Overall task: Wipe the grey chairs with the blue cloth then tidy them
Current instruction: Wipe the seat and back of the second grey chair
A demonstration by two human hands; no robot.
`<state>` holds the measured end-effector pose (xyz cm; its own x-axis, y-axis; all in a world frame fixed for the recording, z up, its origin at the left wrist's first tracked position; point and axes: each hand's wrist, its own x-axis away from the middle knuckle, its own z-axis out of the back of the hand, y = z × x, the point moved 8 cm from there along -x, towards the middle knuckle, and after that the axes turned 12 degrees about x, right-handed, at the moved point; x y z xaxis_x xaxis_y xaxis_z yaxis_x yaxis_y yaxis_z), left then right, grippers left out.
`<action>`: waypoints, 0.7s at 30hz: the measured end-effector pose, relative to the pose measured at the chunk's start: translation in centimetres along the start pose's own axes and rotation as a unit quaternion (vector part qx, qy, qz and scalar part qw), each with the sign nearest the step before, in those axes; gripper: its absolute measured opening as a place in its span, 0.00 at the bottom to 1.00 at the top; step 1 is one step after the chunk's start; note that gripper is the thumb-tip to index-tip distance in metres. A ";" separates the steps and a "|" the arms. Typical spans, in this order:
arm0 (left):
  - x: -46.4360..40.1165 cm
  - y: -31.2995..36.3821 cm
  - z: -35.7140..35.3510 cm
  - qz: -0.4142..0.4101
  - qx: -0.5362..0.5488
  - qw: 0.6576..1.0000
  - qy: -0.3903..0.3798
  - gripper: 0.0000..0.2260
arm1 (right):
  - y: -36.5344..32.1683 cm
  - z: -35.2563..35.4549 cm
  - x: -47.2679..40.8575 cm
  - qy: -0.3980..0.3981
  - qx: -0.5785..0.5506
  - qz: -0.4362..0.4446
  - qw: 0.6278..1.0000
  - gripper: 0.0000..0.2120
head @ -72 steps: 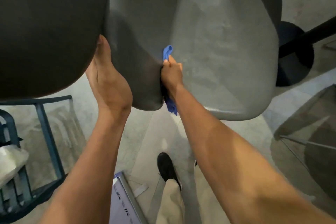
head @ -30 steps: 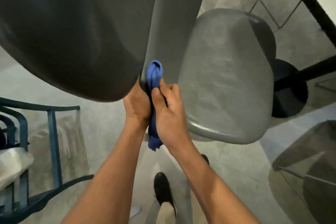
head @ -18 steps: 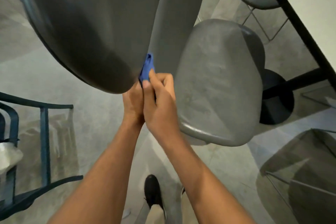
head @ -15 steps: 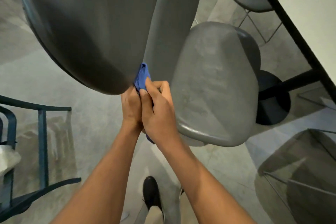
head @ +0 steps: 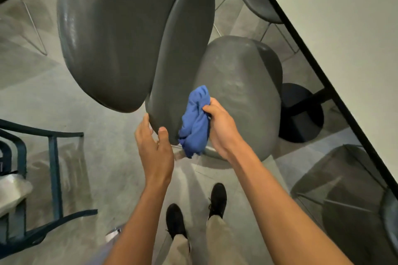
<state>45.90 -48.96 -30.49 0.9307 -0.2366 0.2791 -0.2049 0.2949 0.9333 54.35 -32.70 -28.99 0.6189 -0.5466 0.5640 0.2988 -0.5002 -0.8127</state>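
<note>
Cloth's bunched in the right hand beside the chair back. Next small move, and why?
Probably press the blue cloth flat onto the near face of the grey chair back and stroke along it. The right hand holds the cloth bunched at the back's lower edge, while the left hand cups that edge, thumb on its face, seemingly steadying it.

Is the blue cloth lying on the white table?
No, the blue cloth is bunched in the right hand against a grey chair, away from the white table.
</note>
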 end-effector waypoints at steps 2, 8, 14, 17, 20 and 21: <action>1.8 1.6 0.3 -0.062 -0.025 0.998 -0.002 0.19 | -0.9 1.4 2.3 -0.023 -0.035 -0.022 0.999 0.09; 7.3 7.0 -4.9 -0.021 0.025 0.970 -0.240 0.17 | -4.0 5.6 8.7 -0.053 -0.083 -0.039 0.994 0.12; 11.1 11.9 -10.5 0.036 0.042 0.898 -0.436 0.27 | -7.3 10.2 12.7 -0.025 -0.028 0.001 0.999 0.14; 12.7 14.3 -12.6 0.027 0.021 0.872 -0.488 0.23 | -9.3 13.1 13.8 0.008 0.023 0.046 0.999 0.09; 13.8 15.9 -14.0 0.005 -0.018 0.859 -0.511 0.17 | -11.2 15.8 14.9 0.032 0.061 0.078 0.995 0.06; 14.0 16.2 -14.3 0.002 -0.031 0.855 -0.517 0.14 | -11.6 16.6 15.1 0.038 0.064 0.082 0.994 0.06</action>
<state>60.00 -34.24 -14.72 0.1578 -0.9183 0.3632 -0.1624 0.3387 0.9268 72.30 -24.03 -13.43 0.6114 -0.6659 0.4275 0.2917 -0.3125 -0.9040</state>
